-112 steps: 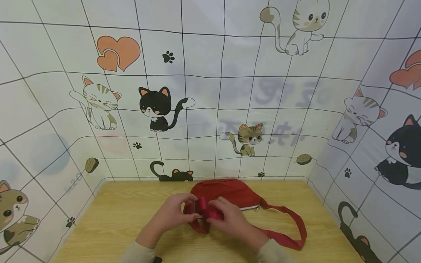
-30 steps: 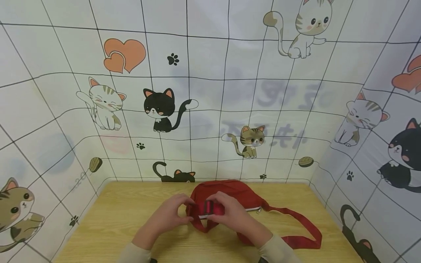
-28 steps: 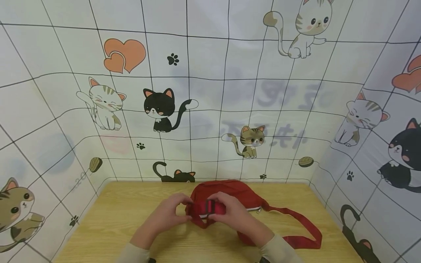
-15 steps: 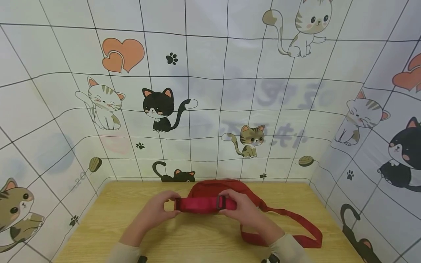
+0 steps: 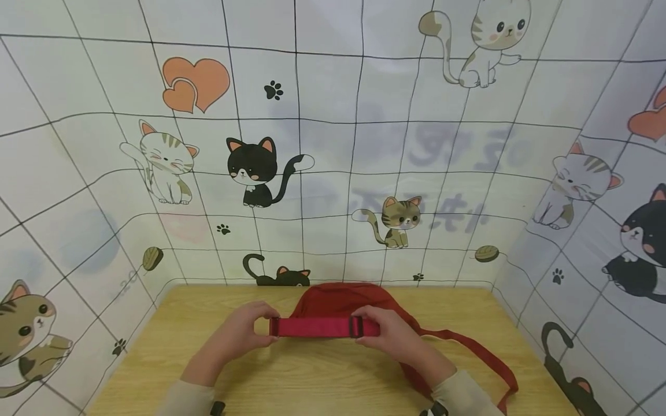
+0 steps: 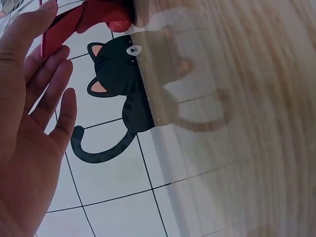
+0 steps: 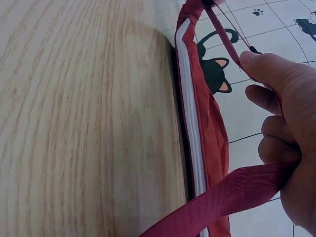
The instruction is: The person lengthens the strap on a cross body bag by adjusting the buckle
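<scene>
A red waist bag (image 5: 343, 297) lies at the back of the table, its strap (image 5: 314, 327) stretched straight between the two hands in front of it. My left hand (image 5: 240, 332) pinches the strap's left end at a dark buckle piece (image 5: 274, 327). At the strap's right part, my right hand (image 5: 391, 334) pinches it beside a black slider (image 5: 356, 327). In the right wrist view the bag's white zipper (image 7: 191, 108) shows, and a strap length (image 7: 222, 197) runs out under the curled fingers of that hand. Only thumb and fingertips of the left hand (image 6: 37, 103) meet red fabric (image 6: 74, 22) in the left wrist view.
The rest of the strap (image 5: 484, 355) loops over the right side of the wooden table (image 5: 307, 384). Behind and at both sides stands a white wall covering (image 5: 322, 144) with cat prints, close to the table's back edge.
Both hands have drawn apart, the left going left and the right going right. The strap, bunched between them before, is now pulled out straight. The trailing strap loop has shifted toward the front right.
</scene>
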Demonstrator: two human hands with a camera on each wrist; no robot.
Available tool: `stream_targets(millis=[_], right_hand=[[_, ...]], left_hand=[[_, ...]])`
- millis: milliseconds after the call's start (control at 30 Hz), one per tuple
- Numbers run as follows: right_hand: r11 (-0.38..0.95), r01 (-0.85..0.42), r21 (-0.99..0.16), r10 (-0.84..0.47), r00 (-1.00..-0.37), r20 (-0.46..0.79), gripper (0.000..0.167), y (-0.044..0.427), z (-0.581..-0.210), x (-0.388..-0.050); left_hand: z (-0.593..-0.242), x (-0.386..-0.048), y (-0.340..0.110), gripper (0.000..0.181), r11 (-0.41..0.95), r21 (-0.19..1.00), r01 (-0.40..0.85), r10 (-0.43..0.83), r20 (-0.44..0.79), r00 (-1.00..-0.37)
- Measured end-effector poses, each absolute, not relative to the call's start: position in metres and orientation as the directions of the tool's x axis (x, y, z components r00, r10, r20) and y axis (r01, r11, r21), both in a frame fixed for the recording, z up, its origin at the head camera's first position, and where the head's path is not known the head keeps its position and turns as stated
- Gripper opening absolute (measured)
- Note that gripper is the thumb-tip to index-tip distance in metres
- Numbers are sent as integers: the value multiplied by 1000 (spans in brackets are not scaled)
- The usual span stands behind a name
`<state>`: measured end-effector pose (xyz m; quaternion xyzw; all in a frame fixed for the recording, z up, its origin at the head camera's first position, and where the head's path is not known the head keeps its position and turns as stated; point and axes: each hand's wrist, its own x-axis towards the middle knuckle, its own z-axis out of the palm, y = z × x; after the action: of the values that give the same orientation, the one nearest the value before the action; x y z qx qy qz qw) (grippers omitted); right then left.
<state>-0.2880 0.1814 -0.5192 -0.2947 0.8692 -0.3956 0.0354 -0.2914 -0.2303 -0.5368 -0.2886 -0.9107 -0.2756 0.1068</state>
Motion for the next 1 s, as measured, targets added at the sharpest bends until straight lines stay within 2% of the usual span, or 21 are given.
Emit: stream_targets(millis=[333,633,1000], right_hand=[[514,-462,-723,-552,-823,133,47,181,-528,-288],[550,-486,-679,-556,-820,136,46,179,-542,-286],[614,-509,-603,-583,-807,88,44,163,-565,-274]], left_hand=[[-538,-289,-234,38,672,422,608,491,360,-793],[-547,-291,-235,37,705,433,563,499,262,-826],[-553,-285,-238,40,734,420,533,524,148,-838]])
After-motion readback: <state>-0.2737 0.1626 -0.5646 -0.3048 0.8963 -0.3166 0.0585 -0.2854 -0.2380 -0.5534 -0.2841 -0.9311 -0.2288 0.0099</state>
